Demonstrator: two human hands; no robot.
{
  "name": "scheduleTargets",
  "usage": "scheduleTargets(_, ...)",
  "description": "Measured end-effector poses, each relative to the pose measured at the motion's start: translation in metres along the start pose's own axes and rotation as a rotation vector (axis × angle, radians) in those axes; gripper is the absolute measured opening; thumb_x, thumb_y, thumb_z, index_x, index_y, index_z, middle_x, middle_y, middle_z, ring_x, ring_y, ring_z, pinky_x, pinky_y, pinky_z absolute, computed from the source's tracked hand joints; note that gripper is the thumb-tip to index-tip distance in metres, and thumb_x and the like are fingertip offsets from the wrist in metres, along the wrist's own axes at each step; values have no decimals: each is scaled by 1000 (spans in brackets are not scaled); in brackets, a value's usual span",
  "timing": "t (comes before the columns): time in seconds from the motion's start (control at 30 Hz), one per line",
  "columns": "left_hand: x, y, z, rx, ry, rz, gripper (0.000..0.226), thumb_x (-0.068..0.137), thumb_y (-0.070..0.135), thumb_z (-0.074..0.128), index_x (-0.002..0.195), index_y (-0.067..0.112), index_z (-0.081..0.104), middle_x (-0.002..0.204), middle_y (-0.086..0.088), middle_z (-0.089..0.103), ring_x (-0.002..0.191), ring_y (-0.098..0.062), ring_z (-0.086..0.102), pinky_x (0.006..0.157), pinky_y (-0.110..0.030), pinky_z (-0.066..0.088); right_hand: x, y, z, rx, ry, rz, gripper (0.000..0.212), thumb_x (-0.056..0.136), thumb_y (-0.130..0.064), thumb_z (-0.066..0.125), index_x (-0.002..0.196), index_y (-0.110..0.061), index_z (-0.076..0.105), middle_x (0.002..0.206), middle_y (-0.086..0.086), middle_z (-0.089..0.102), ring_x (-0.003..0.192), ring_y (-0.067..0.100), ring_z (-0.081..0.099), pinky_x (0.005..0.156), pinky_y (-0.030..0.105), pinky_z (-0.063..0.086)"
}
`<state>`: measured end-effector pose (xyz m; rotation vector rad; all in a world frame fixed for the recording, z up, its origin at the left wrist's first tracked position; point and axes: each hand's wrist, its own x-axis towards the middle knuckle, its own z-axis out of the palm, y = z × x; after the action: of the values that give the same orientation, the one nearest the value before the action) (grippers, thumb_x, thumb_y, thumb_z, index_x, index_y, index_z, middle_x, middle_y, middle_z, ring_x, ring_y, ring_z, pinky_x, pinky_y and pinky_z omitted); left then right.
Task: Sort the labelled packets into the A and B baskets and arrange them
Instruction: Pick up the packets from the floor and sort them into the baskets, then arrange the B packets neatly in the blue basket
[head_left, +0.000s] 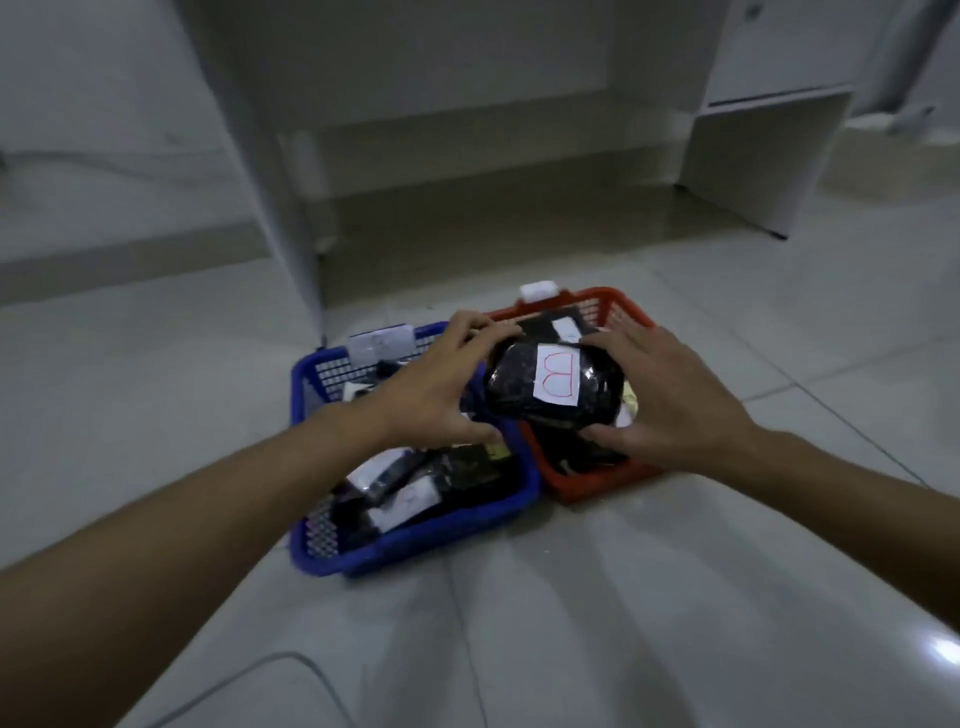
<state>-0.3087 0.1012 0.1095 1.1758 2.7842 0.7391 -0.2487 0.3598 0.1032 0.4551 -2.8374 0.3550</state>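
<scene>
Where baskets sit — glossy tiled floor

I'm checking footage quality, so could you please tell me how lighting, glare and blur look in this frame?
Head view: dim, bluish light; a bright glare spot on the floor tiles at lower right; wide-angle bending at the edges; soft blur throughout, yet the B on the held packet reads clearly.

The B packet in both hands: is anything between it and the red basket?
No barrier shows. The B packet is held over the red basket, which already holds other dark packets it would land on.
</scene>
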Motion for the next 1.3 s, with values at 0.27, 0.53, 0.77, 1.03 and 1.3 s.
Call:
scheduleTargets(0.27,-35,-102,-10,-213,475,-481,50,87,1,58,133,17,48,127,1,43,107,-9,48,83,-13,38,103,-57,29,-84,-114,81,87,68,-65,75,135,-18,43,124,5,51,113,22,47,94,40,47)
scheduleTargets(0.53,6,-156,-3,-191,413,-564,30,90,2,50,116,15,60,111,0,52,102,-15,54,88,-30,49,161,-78,83,1,-231,208,91,68,-71,73,132,-17,36,124,9,48,109,29,56,90,46,54)
scheduleTargets(0.77,-8,-193,-20,-270,607,-687,29,97,1,39,115,13,57,111,-5,57,99,-19,55,81,-34,51,214,-74,119,188,-382,-6,71,75,-45,81,133,-24,46,124,3,51,114,22,52,94,34,46)
scheduleTargets(1.03,-54,-217,-51,-39,592,-736,23,102,15,41,118,17,58,112,2,58,101,-11,55,79,-14,39,264,-103,176,347,-532,-339,70,76,-34,83,138,-31,51,134,-6,39,122,17,45,107,37,42)
scheduleTargets(1.3,-67,-194,-37,-13,428,-873,22,99,17,47,120,17,56,109,2,57,94,-11,55,72,-19,43,266,-92,176,327,-617,-427,61,89,-51,65,145,-35,46,128,-9,34,119,13,42,100,35,45)
